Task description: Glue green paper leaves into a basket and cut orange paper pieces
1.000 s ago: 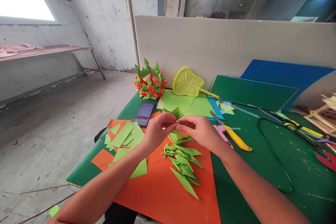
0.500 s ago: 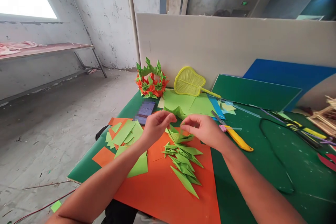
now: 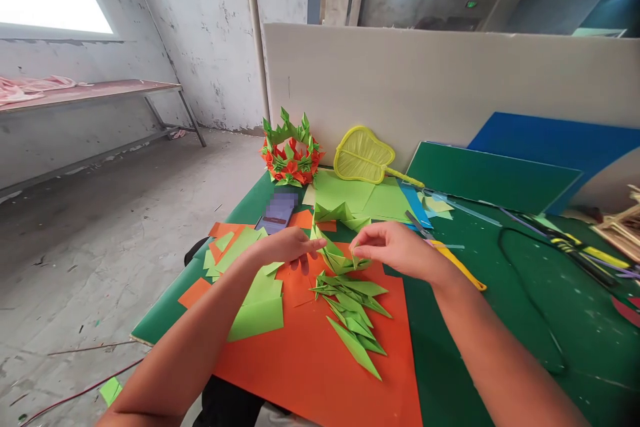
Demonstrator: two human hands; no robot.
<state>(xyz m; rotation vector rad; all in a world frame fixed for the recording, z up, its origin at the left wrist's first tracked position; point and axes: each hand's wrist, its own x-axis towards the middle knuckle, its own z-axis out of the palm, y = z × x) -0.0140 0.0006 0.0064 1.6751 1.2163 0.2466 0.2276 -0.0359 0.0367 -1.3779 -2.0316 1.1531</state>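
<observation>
A ring of folded green paper (image 3: pixel 339 215) rests on the orange sheet (image 3: pixel 320 373). At its left side is my left hand (image 3: pixel 295 245), its thumb against the paper and its other fingers lower down, apart. On the ring's right side my right hand (image 3: pixel 387 248) pinches the green paper between thumb and fingertips. Just below the ring lie several pointed green folded pieces (image 3: pixel 355 317) in a loose pile. Cut green sheets (image 3: pixel 257 313) are spread left of them.
A finished green and orange paper crown (image 3: pixel 293 153) stands at the back left, near a phone (image 3: pixel 278 212). Behind the ring a yellow fan (image 3: pixel 363 155) leans on the board. A yellow cutter (image 3: pixel 463 265) lies right of my right hand. Further right is a black cable (image 3: pixel 523 310).
My left hand has moved down and its fingers have spread from a pinch. My right hand has shifted slightly down and right. More of the green ring shows between them.
</observation>
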